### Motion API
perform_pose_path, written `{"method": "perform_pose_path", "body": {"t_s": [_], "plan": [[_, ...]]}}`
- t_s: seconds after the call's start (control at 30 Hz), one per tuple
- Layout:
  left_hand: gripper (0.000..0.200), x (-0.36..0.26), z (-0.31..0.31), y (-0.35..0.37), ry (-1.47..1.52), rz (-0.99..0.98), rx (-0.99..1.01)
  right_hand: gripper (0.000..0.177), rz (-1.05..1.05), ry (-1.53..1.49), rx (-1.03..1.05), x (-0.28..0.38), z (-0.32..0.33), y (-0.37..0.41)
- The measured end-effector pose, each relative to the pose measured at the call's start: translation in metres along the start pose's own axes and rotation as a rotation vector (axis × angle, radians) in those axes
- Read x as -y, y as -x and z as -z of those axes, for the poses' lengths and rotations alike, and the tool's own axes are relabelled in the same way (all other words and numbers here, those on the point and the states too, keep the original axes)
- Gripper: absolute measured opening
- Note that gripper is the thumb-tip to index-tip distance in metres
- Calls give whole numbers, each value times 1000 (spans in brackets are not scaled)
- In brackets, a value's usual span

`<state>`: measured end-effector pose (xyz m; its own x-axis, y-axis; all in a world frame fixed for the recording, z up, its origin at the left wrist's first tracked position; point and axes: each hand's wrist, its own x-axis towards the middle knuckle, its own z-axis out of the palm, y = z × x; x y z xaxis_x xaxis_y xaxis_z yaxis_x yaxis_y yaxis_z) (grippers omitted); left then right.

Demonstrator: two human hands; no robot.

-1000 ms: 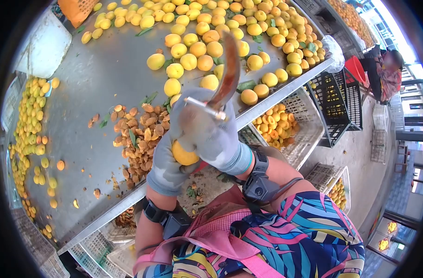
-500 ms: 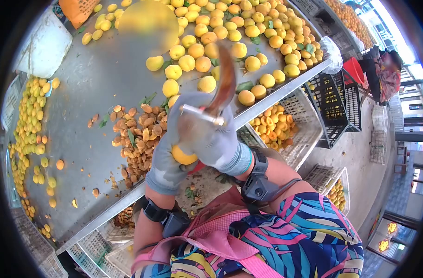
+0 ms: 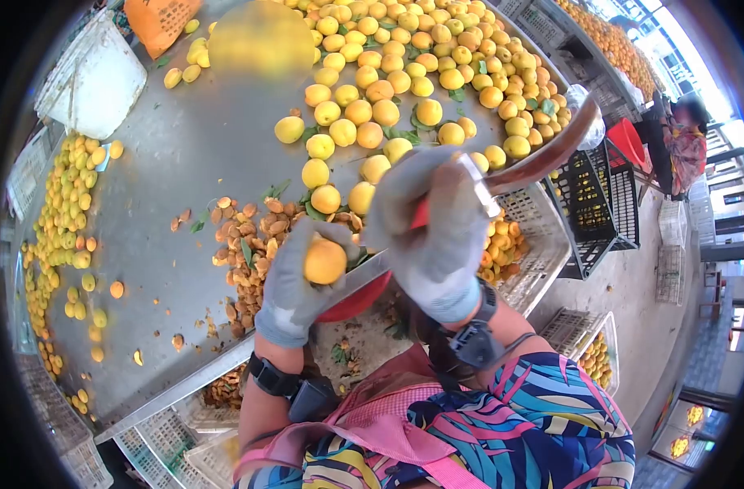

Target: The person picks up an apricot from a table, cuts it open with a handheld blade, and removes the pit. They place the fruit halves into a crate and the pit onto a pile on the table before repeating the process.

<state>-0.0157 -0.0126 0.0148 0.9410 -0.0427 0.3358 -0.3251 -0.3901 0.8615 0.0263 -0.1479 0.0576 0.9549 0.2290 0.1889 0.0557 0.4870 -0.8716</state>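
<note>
My left hand (image 3: 294,281), in a grey-white glove, is closed around a whole orange-yellow apricot (image 3: 324,261) over the table's near edge. To its right, my gloved right hand (image 3: 437,232) grips a curved knife (image 3: 543,161), somewhat blurred. Its long brown part curves to the upper right, past a pale band at my fist. Something red shows between the fingers. Beside my left hand lies a heap of brown apricot stones (image 3: 245,265) with a few leaves. Many whole apricots (image 3: 359,112) cover the far part of the metal table (image 3: 176,151).
Below the table edge are a red basin (image 3: 355,299) and a pale crate with apricot halves (image 3: 502,253). Black crates (image 3: 584,204) stand to the right. More yellow fruit (image 3: 62,204) lies along the table's left side. A person (image 3: 686,147) is farther off at right.
My hands were together around the apricot and have come apart. The right hand with the knife moved right, its brown part swinging from upright to the right. The left keeps the apricot.
</note>
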Motion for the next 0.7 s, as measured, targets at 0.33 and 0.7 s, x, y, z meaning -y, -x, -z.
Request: {"method": "perform_pose_path", "body": {"t_s": [0.33, 0.7], "plan": [[41, 32, 17, 2, 426, 116, -226, 32, -296, 213, 20, -39, -22, -1], [47, 41, 15, 3, 433, 449, -183, 47, -170, 744, 241, -40, -4, -10]]}}
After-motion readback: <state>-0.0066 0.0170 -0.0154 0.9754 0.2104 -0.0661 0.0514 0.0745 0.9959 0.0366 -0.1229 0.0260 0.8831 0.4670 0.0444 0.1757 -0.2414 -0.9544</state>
